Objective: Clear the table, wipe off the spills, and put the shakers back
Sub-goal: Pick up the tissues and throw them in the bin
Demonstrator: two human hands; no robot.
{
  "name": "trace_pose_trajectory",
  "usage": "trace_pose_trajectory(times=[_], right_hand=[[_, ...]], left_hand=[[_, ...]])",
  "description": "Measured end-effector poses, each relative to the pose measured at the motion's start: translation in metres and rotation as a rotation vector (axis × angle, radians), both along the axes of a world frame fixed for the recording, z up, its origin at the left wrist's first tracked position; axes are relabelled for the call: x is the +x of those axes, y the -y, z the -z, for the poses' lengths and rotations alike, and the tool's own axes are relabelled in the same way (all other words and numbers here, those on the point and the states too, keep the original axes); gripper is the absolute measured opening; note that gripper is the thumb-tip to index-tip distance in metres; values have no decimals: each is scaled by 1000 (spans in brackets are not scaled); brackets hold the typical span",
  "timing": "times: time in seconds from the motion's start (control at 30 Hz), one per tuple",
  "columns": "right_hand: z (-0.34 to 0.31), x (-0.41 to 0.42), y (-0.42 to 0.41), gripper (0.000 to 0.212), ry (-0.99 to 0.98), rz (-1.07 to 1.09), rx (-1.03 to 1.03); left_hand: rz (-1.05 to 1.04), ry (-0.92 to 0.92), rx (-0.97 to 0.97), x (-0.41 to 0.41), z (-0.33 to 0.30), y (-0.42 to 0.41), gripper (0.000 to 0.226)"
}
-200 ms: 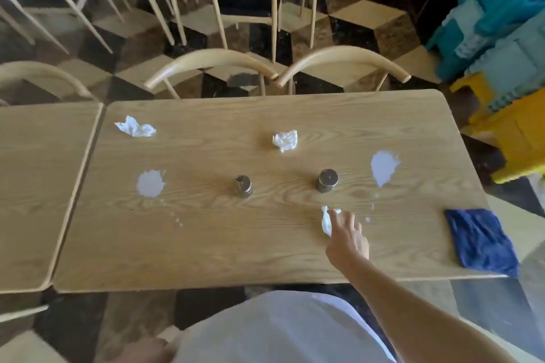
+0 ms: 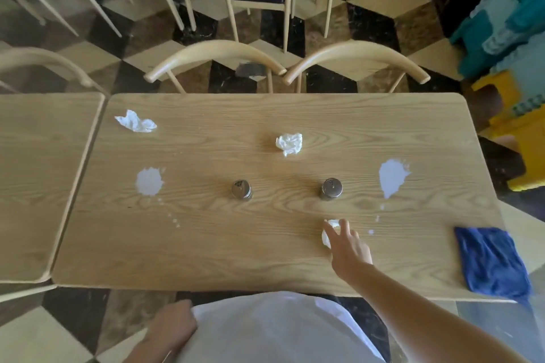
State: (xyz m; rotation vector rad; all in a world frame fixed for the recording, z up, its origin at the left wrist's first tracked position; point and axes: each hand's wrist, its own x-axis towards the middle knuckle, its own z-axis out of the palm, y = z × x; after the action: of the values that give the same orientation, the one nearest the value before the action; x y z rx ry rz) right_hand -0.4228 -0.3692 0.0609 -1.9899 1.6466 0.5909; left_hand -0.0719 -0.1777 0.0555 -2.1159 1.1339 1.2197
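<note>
Two metal shakers stand upright mid-table, the left shaker (image 2: 241,189) and the right shaker (image 2: 331,188). My right hand (image 2: 348,247) lies on a crumpled tissue (image 2: 326,238) near the front edge, with its fingers curled around the tissue, which still touches the wood. A second tissue (image 2: 290,143) sits behind the shakers and a third tissue (image 2: 135,121) lies at the far left corner. White spills mark the left side (image 2: 149,181) and the right side (image 2: 391,176). A blue cloth (image 2: 491,262) lies at the front right corner. My left hand (image 2: 174,323) grips the edge of a white bag (image 2: 274,330) below the table.
The wooden table (image 2: 206,250) adjoins a second table (image 2: 35,186) on the left. Two curved chair backs (image 2: 215,51) stand along the far edge. Yellow and teal stools (image 2: 519,127) are stacked at the right. Small white droplets (image 2: 372,231) dot the wood near my right hand.
My right hand has slid forward over the near tissue and its fingers have closed around it. My left hand has come further into view at the bag's edge.
</note>
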Motion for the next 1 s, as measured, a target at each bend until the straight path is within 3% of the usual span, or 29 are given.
trace_pose_trajectory(times=[0.1, 0.23, 0.37, 0.47, 0.6, 0.77, 0.93, 1.0], right_hand=[[13, -7, 0, 79, 10, -71, 40], [31, -11, 13, 52, 120, -87, 99], [32, -9, 34, 23, 185, 8, 154], [32, -6, 46, 28, 192, 69, 215], [37, -6, 55, 21, 253, 159, 309], [39, -4, 54, 19, 322, 176, 271], [36, -3, 59, 30, 308, 210, 320], [31, -2, 65, 25, 291, 216, 344]], left_hand=[[-5, 9, -125, -24, -26, 69, 18], [304, 36, -469, -53, -52, 162, 12], [418, -55, -677, -84, -64, 254, 7], [405, -24, -688, -106, -61, 316, 15], [159, -13, -615, -133, -27, 385, 30], [-18, 68, -539, -152, 9, 430, 49], [22, 104, -488, -155, 24, 421, 7], [47, 83, -493, -152, 26, 414, 14]])
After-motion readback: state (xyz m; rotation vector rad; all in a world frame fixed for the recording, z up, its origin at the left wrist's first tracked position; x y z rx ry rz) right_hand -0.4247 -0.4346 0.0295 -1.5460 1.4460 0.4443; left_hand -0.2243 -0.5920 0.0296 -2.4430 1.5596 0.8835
